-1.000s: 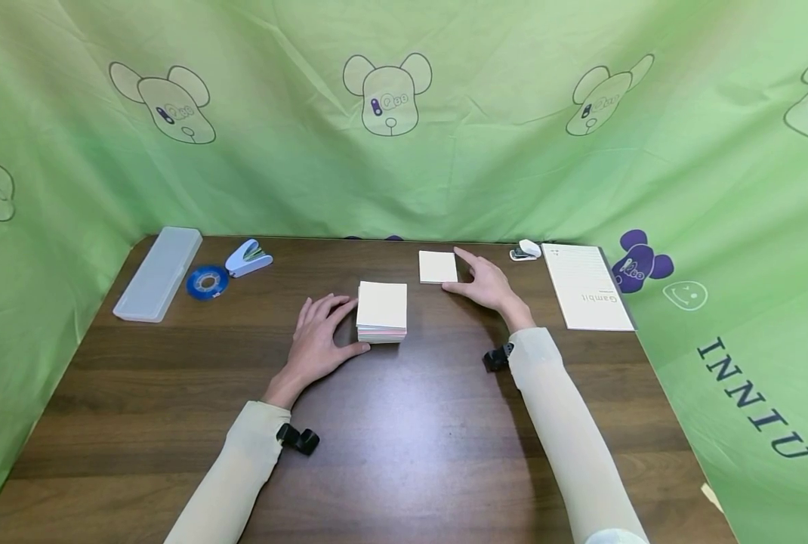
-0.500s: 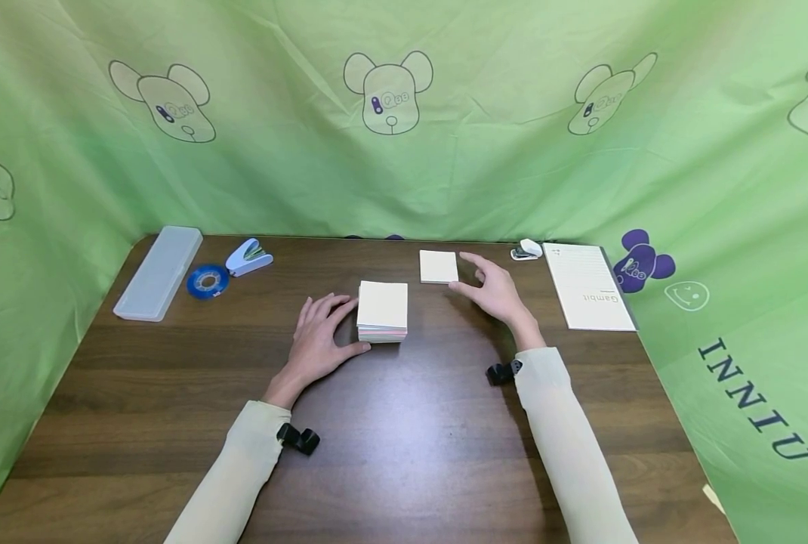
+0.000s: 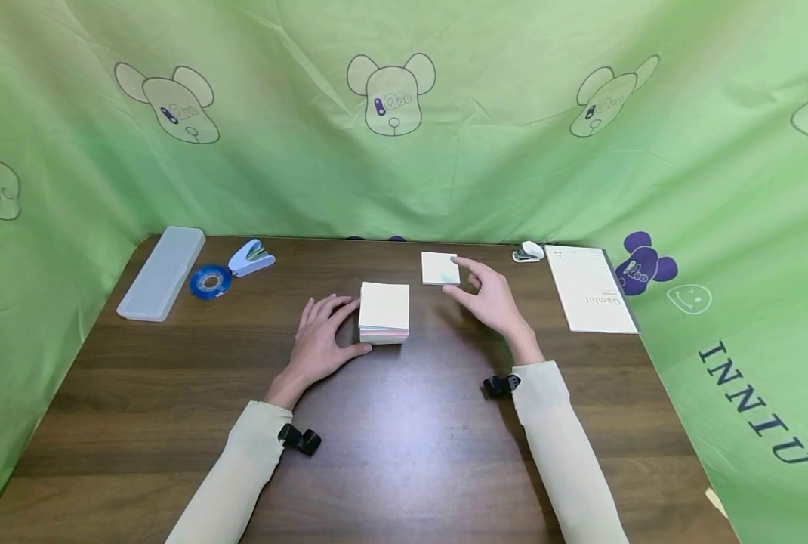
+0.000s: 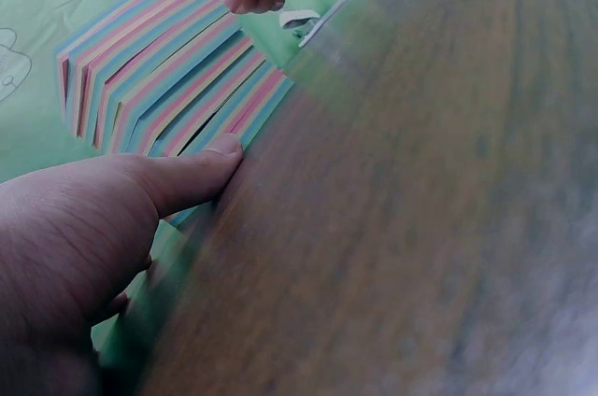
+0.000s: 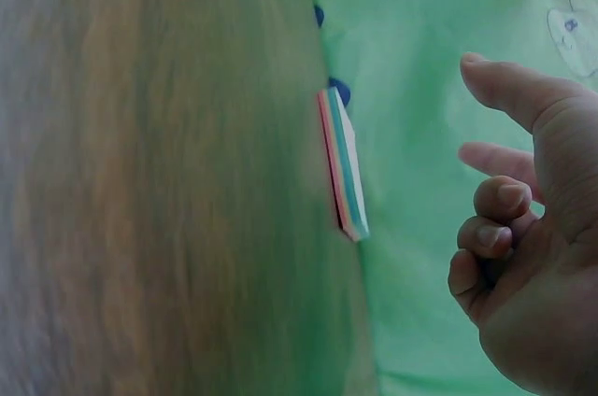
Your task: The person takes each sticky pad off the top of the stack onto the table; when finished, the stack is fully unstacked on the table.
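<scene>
**Right hand lifted off thin pad**

Right hand point(image 3: 491, 298) has pulled back from the thin pad point(image 3: 440, 268), now hovering just near-side of it, fingers loosely curled, holding nothing. Tall paper stack point(image 3: 384, 311) sits mid-table; left hand point(image 3: 320, 341) rests flat against its left side, thumb at the near corner. Right hand is nearer the thin pad.

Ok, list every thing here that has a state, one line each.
Left hand: flat on the table, thumb against the thick pad.
Right hand: raised, fingers loosely curled, holding nothing.
Thick pad: squared, lying flat.
Thin pad: flat, untouched.
Notebook: closed.
Case: closed.
Stapler: closed.
</scene>
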{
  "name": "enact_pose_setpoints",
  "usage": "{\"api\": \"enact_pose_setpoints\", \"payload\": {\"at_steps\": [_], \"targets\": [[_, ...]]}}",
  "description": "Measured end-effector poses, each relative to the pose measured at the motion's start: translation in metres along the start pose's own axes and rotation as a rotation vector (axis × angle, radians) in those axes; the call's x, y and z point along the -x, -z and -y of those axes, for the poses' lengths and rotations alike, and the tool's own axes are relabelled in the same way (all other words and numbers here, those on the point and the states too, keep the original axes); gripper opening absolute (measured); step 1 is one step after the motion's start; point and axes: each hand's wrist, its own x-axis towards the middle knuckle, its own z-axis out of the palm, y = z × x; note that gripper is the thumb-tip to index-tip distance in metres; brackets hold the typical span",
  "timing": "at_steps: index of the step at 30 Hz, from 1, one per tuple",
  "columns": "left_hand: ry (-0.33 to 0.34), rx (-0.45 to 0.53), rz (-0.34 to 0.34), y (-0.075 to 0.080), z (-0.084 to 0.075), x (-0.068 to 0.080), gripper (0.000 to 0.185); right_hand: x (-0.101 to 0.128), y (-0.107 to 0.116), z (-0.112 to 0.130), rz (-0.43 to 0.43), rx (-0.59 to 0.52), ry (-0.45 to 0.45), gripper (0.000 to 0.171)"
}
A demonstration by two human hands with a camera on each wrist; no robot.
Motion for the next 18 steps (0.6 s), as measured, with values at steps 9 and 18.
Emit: {"api": "enact_pose_setpoints", "payload": {"at_steps": [9,18], "targets": [[0.027,0.032,-0.031,0.001,-0.001,-0.001,0.089,0.003,-0.011,0.024,0.015,-0.002,0.099,0.06],[0.042,0.114,-0.078,-0.002,-0.004,0.0,0.08,0.007,-0.015,0.041,0.03,-0.002,0.171,0.059]]}}
